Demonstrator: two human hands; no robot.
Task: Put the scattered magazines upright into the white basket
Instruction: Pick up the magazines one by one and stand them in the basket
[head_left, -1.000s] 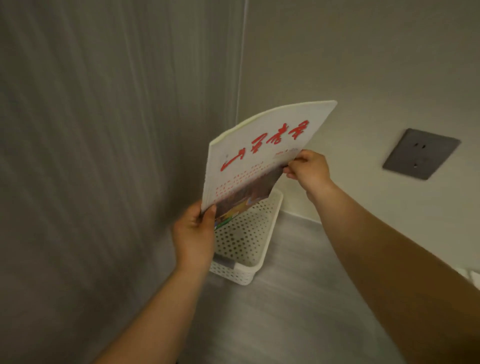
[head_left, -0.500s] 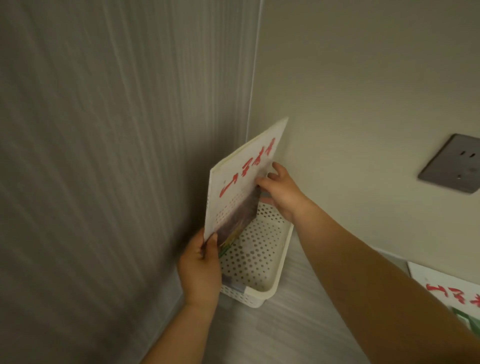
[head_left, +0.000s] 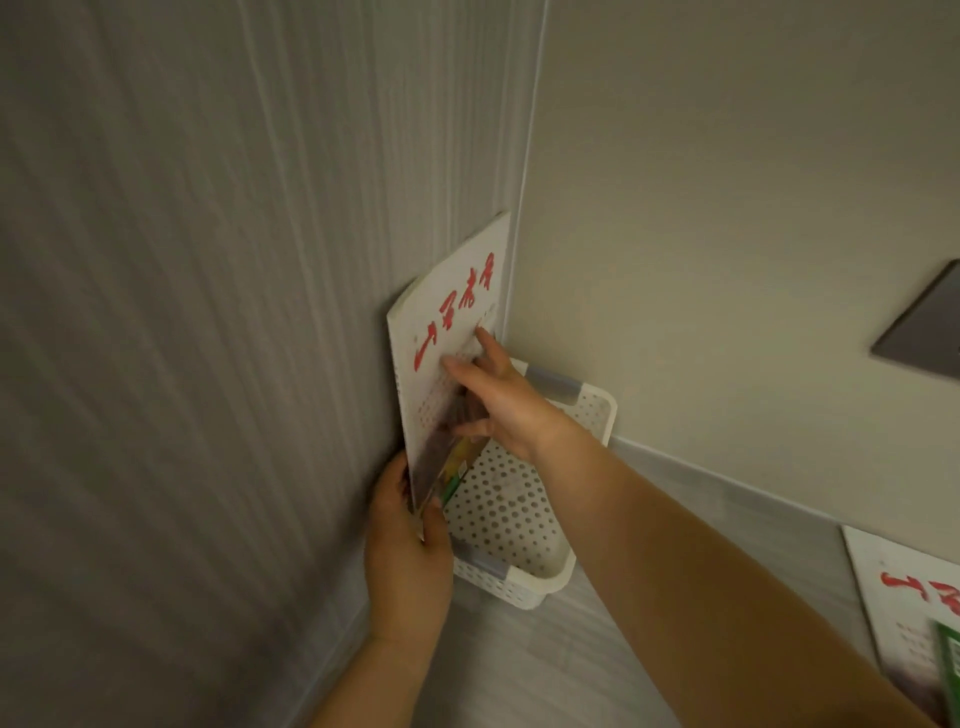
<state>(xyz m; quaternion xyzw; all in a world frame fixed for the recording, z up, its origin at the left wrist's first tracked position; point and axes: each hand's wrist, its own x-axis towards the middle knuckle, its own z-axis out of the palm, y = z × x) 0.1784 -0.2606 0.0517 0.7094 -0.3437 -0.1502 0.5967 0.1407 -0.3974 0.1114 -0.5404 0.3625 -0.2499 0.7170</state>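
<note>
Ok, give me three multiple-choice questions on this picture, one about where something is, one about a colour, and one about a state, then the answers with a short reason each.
1. Where does the white basket stand?
A. in the corner where two walls meet
B. on a shelf
C. in the middle of the floor

2. What colour are the large characters on the held magazine?
A. blue
B. red
C. black

3. How is the held magazine right now?
A. lying flat on the floor
B. rolled into a tube
C. on edge, held by both hands at the basket's left side

Answers:
1 A, the wall seam runs down just behind the basket.
2 B, the brush-like title is red on white.
3 C, the left hand grips its lower corner and the right hand presses its cover.
</note>
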